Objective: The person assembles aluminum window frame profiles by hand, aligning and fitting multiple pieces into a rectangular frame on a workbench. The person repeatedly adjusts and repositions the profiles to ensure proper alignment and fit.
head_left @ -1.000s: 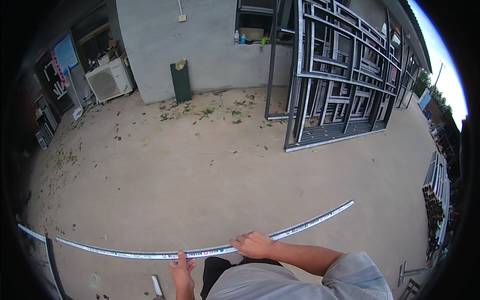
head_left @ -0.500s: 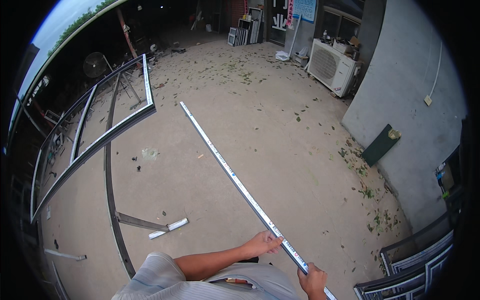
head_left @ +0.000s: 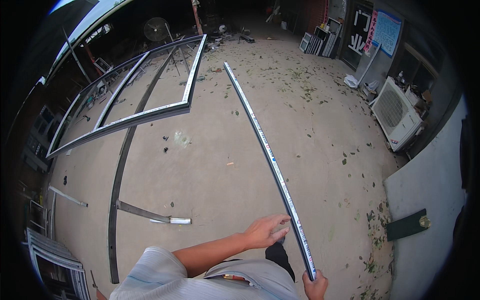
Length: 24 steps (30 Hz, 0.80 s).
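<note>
A long, straight metal profile bar [head_left: 280, 180] with printed white film along its face runs from just in front of my body away across the yard, its far end leaning to the left. My right hand [head_left: 315, 285] is wrapped round the bar's near end. My left hand [head_left: 267, 231] is beside the bar, further up its left side. Its thumb and fingers are apart, and the fingertips are right by the bar's edge; whether they touch it I cannot tell.
At left, a large rectangular frame [head_left: 142, 118] rests across a dark steel stand [head_left: 120, 167] whose leg [head_left: 142, 212] juts right. Stacked frames [head_left: 57, 260] are at lower left. An air-conditioner unit [head_left: 397, 114] and a dark green board [head_left: 407, 225] are along the right wall. Leaves litter the concrete.
My view has turned right. My left hand has let go of the bar and its fingers have spread. The bar stands steeper in view, and my right hand is now at its near end.
</note>
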{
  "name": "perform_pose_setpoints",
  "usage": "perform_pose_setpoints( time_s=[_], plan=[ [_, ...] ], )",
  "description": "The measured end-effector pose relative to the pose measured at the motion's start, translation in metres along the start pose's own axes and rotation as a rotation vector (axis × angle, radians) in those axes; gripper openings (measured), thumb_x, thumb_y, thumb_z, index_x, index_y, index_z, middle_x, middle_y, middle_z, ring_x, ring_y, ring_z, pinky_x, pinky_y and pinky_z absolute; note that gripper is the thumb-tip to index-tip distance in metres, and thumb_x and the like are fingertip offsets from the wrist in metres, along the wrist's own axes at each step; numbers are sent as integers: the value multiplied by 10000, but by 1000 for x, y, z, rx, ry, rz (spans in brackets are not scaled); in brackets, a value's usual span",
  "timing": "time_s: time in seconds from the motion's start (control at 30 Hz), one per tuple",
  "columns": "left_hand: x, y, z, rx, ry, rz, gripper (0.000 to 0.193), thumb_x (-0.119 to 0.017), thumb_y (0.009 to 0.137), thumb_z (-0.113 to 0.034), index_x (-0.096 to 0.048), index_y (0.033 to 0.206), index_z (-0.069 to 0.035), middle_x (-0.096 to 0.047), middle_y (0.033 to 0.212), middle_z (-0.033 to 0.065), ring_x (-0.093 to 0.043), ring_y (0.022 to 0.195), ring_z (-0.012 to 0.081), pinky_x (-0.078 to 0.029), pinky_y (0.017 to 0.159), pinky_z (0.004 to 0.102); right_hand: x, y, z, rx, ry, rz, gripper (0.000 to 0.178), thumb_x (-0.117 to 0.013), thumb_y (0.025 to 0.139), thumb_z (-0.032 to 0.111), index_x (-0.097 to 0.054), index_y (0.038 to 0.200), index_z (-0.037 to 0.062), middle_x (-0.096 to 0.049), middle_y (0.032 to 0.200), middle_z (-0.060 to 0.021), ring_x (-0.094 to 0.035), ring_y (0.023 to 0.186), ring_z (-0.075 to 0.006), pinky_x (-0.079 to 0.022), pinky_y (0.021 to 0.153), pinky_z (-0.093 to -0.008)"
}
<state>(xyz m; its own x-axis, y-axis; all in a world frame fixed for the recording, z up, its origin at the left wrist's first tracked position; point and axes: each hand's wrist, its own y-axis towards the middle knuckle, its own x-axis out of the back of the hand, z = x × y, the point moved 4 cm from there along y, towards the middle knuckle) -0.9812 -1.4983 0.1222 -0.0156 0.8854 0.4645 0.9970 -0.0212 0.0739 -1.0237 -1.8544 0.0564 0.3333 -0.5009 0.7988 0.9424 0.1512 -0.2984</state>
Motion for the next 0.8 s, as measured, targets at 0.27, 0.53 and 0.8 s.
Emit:
perform_pose_setpoints(
  time_s=[0.27, 0.53, 0.8],
  plan=[
    [114, 138, 0, -180, 490, -275, 622, -858, 957, -296, -624, 1495, -88, -617, 1526, 150, -575, 1435, 379, -467, 1204, 508, 66, 242, 97, 345, 78, 136, 410, -899, 883, 389, -743, 875, 9, -705, 690, -207, -742, 665, -408, -578, 649, -468],
    [250, 227, 75, 74, 896, -210, 676, -822, 894, -630, -729, 1293, -93, -713, 1290, 128, -637, 1325, 318, -375, 1264, 565, 68, 450, 223, 681, -109, 340, 454, -870, 903, 500, -769, 902, 57, -730, 737, -190, -739, 706, -425, -584, 676, -485],
    [379, 293, 193, 199, 840, -100, 605, -715, 958, -693, -710, 912, -89, -706, 824, 114, -709, 851, 339, -555, 816, 460, 34, 614, 393, 728, -300, 476, 455, -846, 908, 515, -780, 907, 64, -739, 759, -189, -748, 752, -426, -596, 719, -486]
  ],
)
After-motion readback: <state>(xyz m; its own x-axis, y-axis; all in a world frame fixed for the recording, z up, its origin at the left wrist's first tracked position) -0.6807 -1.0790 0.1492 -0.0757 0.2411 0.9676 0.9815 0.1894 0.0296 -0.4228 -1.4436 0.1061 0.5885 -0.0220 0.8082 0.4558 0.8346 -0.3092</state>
